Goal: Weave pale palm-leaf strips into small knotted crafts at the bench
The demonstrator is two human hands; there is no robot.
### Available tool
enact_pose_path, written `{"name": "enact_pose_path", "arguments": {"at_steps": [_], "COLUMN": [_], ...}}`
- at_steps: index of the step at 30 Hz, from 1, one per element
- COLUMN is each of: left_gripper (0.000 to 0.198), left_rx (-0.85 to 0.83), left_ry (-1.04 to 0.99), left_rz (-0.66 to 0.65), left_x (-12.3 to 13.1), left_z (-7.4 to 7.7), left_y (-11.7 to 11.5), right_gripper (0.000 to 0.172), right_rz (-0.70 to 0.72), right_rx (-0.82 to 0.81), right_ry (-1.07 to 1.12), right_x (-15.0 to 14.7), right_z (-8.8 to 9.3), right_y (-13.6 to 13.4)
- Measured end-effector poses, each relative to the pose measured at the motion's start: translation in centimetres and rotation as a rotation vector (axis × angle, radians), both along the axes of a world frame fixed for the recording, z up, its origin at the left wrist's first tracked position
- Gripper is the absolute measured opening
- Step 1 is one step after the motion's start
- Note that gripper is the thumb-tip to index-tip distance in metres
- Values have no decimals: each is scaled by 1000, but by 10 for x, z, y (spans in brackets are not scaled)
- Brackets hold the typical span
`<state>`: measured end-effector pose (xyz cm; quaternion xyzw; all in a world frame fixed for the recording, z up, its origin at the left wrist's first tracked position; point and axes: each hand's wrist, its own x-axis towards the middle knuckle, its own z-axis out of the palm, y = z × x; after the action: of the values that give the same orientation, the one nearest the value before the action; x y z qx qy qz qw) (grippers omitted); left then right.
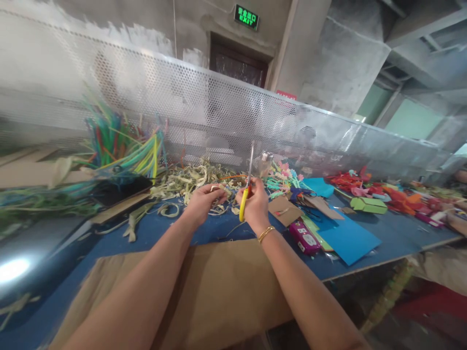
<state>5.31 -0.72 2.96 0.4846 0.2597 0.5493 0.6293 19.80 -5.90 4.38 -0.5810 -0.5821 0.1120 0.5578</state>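
My right hand [255,204] is closed round the yellow handles of a pair of scissors [248,187], whose blades point up and away from me. My left hand [204,200] is closed in a pinch on a pale strip of paper [218,188] just left of the blades. Both hands hover over a blue table [160,228], beside a heap of pale green paper trimmings [189,180]. A gold bracelet sits on my right wrist.
A brown cardboard sheet [219,287] lies under my forearms. Colourful straws [116,146] stand at the left. To the right lie a blue paper sheet [346,238], a pink box [304,237] and red and green paper shapes [368,204]. A perforated metal screen [233,112] backs the table.
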Motion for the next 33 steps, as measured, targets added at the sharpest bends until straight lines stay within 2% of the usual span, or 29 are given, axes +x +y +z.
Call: {"name": "enact_pose_path", "arguments": {"at_steps": [3,7,12,13,15,17,19,23,27,30,33], "left_gripper": [23,21,20,20,21,21,22,21,21,23,23], "left_rx": [-10,-43,-70,-66,-65,-78,-91,-88,-74,-81,-82], "left_ry": [-15,-60,-114,-115,-112,-100,-102,-128,-108,-65,-44], "left_rz": [40,59,75,63,42,33,30,7,-20,-25,-7], "left_x": [0,0,-1,-2,-1,-1,0,2,3,3,2], "left_z": [-1,-1,0,0,1,1,1,1,2,4,6], "left_y": [2,2,2,2,1,0,-1,0,-1,-3,-5], "right_gripper": [38,39,35,35,38,39,38,35,33,33,34], "right_rz": [-106,-149,-384,-371,-253,-98,-28,-77,-129,-125,-86], "right_rx": [61,93,195,194,162,125,124,209,269,269,259], "right_ry": [24,12,-169,-177,-126,-45,-35,-179,-317,-313,-185], "right_x": [8,24,47,47,41,28,11,-15,-22,-21,-20], "right_z": [3,12,15,12,3,-6,-12,-10,-4,-7,-10], "right_y": [-3,-14,-22,-21,-16,-11,-6,0,3,5,7]}}
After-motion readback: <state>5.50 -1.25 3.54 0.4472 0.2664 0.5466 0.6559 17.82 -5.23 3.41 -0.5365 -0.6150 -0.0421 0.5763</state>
